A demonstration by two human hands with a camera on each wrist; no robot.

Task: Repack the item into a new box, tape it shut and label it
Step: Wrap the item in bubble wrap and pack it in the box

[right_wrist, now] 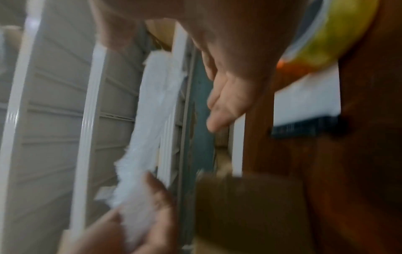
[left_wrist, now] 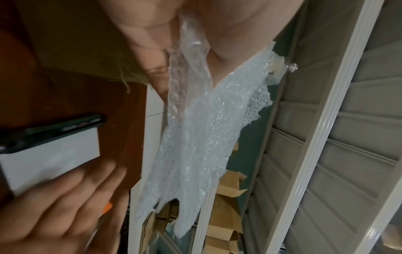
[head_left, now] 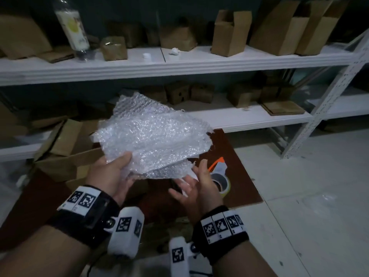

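Note:
A crumpled sheet of clear bubble wrap [head_left: 153, 136] hangs in the air in front of the shelves. My left hand [head_left: 117, 170] grips its near corner, thumb on top and fingers beneath; the left wrist view shows the bubble wrap [left_wrist: 195, 130] pinched between them. My right hand [head_left: 196, 182] is open with spread fingers just below the sheet's near right edge and holds nothing. In the blurred right wrist view, its fingers [right_wrist: 226, 96] point toward the bubble wrap [right_wrist: 152, 120]. An open cardboard box [head_left: 67, 154] sits on the floor to the left. No item to pack is clearly visible.
A tape dispenser [head_left: 218, 174] with an orange handle and a yellowish roll lies on a brown mat [head_left: 239, 156] under my right hand. A white and black flat object [left_wrist: 52, 147] lies on the mat. White shelves [head_left: 179, 62] hold several cardboard boxes and a bottle [head_left: 72, 29].

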